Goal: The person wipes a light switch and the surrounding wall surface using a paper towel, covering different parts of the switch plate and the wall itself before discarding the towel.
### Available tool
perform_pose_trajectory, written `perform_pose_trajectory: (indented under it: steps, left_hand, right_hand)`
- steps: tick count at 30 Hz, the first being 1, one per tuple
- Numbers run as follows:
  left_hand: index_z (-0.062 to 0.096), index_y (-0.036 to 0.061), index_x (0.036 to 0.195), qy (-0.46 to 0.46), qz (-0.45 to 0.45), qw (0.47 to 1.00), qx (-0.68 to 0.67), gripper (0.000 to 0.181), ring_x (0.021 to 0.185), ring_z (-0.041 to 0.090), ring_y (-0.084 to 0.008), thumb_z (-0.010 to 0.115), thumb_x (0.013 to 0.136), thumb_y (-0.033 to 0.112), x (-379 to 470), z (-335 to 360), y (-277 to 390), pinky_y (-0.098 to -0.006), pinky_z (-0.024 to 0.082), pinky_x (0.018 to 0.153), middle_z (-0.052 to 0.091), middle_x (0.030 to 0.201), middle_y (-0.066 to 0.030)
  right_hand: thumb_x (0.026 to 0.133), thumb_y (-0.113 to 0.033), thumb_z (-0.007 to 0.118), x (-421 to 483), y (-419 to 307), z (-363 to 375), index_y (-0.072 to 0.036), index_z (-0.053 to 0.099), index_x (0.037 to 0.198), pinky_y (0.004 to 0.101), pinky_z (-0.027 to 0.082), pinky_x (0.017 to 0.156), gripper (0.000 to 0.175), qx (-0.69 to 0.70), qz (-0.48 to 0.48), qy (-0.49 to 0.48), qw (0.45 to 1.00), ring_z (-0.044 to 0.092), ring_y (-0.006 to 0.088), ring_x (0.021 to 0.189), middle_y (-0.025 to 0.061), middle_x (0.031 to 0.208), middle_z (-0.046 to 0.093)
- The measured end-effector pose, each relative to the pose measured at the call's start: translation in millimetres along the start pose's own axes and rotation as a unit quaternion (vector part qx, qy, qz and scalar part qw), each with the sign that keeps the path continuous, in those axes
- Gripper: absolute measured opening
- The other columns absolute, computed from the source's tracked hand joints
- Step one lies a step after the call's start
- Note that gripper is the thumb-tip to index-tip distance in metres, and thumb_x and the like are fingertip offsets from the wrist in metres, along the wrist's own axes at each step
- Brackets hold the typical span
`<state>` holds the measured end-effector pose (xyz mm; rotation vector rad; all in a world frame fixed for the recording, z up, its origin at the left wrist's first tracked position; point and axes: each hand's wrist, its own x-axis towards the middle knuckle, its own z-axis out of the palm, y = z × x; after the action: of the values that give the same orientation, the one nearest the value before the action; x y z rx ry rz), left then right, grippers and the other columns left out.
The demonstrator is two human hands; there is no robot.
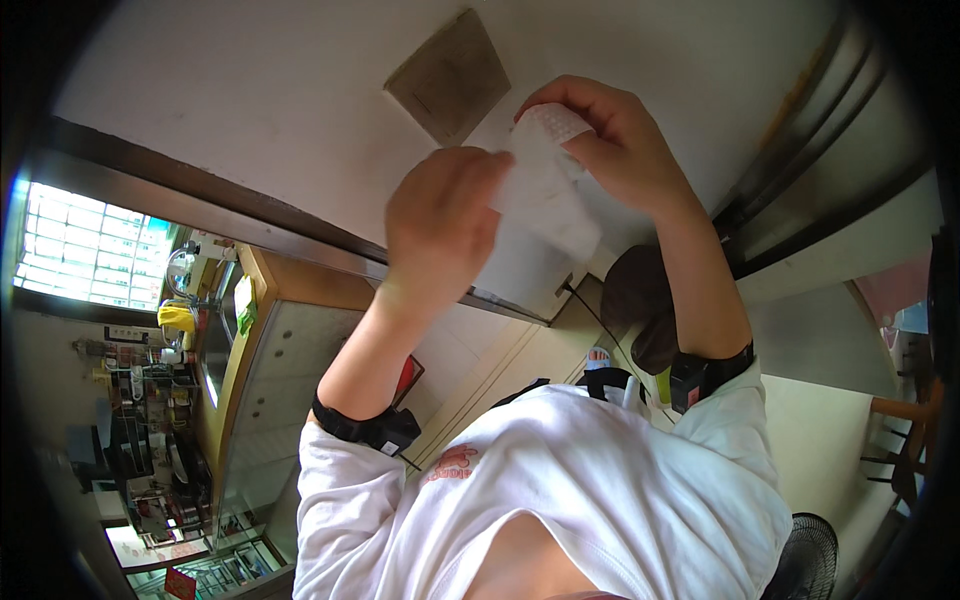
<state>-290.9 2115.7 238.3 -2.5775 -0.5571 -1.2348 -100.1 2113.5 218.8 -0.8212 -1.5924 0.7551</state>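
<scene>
A thin white sheet with an embossed pattern (555,187), like a tissue or wipe, hangs between my two hands, its lower part blurred. My right hand (619,146) pinches its upper end between thumb and fingers. On the other side, my left hand (442,214) is blurred, and the sheet's edge runs in between its curled fingers and thumb. Behind the hands is a pale flat surface (285,97) bearing a square grey-brown panel (450,79). Black straps with small devices circle both my arms.
To the left stands a kitchen counter (247,345) with a sink, cloths and cookware, below a bright barred window (94,244). A dark rounded object (637,289) sits beyond my right forearm. A black fan (802,559) and a wooden chair (907,435) are at right.
</scene>
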Motion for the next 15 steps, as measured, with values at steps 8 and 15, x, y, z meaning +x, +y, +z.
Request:
perform_pose_trajectory:
  steps: [8,15]
  left_hand:
    - [0.062,0.0066,0.098,0.008,0.051,0.985,0.165,0.030,0.089,0.056,-0.0206,0.062,0.069,0.001,12,13,-10,-0.0329,0.037,0.082,0.061,0.100,-0.0034]
    - [0.063,0.0054,0.090,0.038,0.049,0.978,0.197,0.021,0.091,0.055,-0.0194,0.063,0.070,0.008,19,12,-15,-0.0333,0.034,0.081,0.062,0.096,-0.0031]
  right_hand:
    - [0.065,0.007,0.053,47,9,0,-0.002,0.057,0.083,0.0244,0.047,0.071,0.021,-0.069,-0.057,0.168,0.982,0.057,0.0112,0.076,0.0024,0.080,0.061]
    - [0.068,0.006,0.061,78,-4,6,-0.002,0.049,0.070,0.0255,0.039,0.053,0.015,-0.080,-0.135,0.161,0.974,0.046,0.0111,0.059,0.0061,0.063,0.050]
